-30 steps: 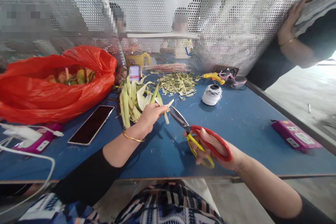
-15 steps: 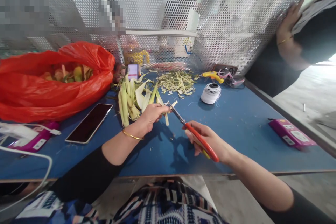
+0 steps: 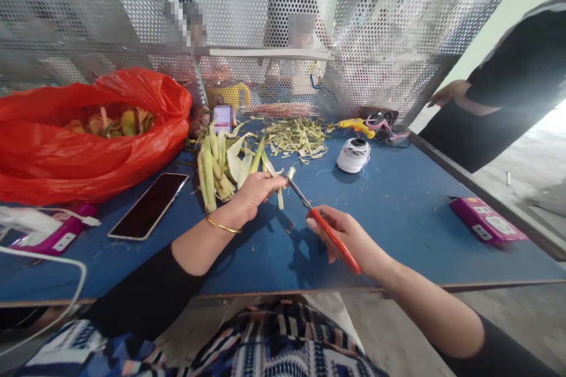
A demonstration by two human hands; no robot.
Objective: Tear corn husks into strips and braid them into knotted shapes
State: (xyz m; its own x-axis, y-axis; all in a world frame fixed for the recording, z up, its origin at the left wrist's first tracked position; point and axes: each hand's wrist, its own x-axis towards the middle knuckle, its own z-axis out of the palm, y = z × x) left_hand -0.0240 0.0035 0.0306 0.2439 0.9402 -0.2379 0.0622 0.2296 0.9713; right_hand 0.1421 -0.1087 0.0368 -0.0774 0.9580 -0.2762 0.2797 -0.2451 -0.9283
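Note:
My left hand pinches a pale green leaf strip over the blue table. My right hand grips red-handled scissors, whose blades reach the strip just beside my left fingers. Behind my left hand lies a bundle of green leaves. Farther back sits a heap of cut leaf shreds.
A red plastic bag with peels fills the left. A phone lies beside it, with a magenta box and white cables at the left edge. A white thread spool, yellow tool, another magenta box. A person's arm at right. Perforated metal screen behind.
My right hand turned the scissors edge-on and brought the blades in onto the strip held by my left hand. The person at right took a hand off the screen.

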